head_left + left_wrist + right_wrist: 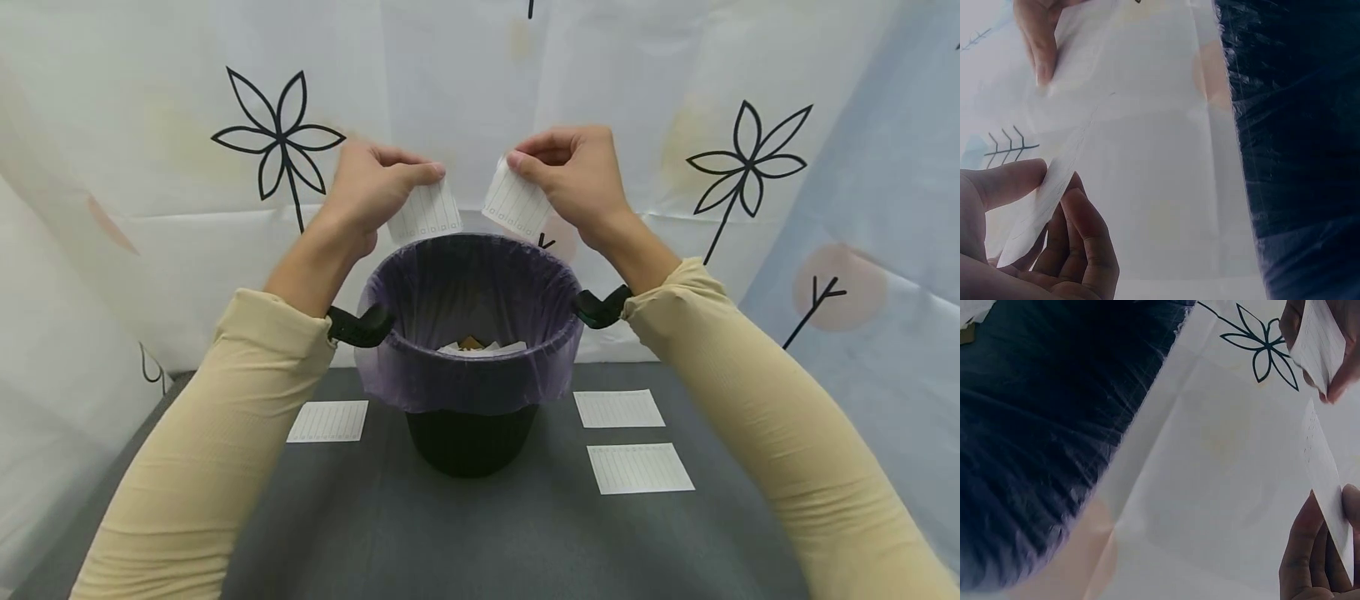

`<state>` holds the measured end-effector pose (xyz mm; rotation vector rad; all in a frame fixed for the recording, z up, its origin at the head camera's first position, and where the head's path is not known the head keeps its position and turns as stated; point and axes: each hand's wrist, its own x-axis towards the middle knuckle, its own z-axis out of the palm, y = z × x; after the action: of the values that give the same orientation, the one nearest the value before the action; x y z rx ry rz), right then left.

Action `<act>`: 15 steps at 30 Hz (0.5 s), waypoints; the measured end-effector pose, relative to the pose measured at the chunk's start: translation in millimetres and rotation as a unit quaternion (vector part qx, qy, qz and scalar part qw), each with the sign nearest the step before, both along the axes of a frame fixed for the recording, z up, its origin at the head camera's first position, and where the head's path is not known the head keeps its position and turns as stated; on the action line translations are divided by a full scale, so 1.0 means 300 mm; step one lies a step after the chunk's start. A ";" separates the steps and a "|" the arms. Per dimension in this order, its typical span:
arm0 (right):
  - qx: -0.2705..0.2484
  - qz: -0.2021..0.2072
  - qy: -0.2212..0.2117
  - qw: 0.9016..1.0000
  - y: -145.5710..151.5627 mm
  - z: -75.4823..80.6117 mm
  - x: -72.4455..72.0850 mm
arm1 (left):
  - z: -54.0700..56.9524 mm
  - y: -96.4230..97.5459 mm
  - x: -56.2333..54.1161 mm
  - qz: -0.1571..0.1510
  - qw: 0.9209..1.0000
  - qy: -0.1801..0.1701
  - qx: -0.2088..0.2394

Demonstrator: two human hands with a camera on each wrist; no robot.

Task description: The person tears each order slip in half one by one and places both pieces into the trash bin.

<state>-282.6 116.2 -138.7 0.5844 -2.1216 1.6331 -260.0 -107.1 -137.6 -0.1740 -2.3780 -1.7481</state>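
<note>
Above the far rim of a dark bin (471, 446), my left hand (366, 190) pinches a piece of lined white paper (429, 213) between thumb and fingers. My right hand (585, 173) pinches a second piece of lined paper (517, 202) across from it. A narrow gap separates the two pieces. In the right wrist view, the left hand's piece (1321, 347) has an uneven edge. A purple plastic liner (465, 383) covers the bin's rim and inner wall. Paper scraps (498, 350) and a brown bit (471, 342) lie inside it.
One lined sheet (328, 422) lies on the dark table (465, 542) left of the bin. Two more, a farther sheet (618, 409) and a nearer sheet (640, 468), lie to its right. Behind hangs a white cloth (465, 100) with flower drawings.
</note>
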 end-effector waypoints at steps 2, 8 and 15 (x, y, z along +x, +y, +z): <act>0.000 0.004 -0.009 1.000 -0.016 0.002 -0.009 | 0.003 0.016 -0.008 -0.002 1.000 -0.005 0.012; 0.000 0.011 -0.039 0.999 -0.052 -0.001 -0.025 | 0.001 0.050 -0.024 -0.008 0.999 -0.017 0.027; 0.025 0.015 -0.077 0.997 -0.068 -0.019 -0.031 | -0.017 0.055 -0.038 -0.016 0.999 -0.023 0.022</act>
<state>-291.9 95.9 -144.5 0.5224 -2.2801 1.6959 -271.5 -90.5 -142.8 -0.1685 -2.3787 -1.8351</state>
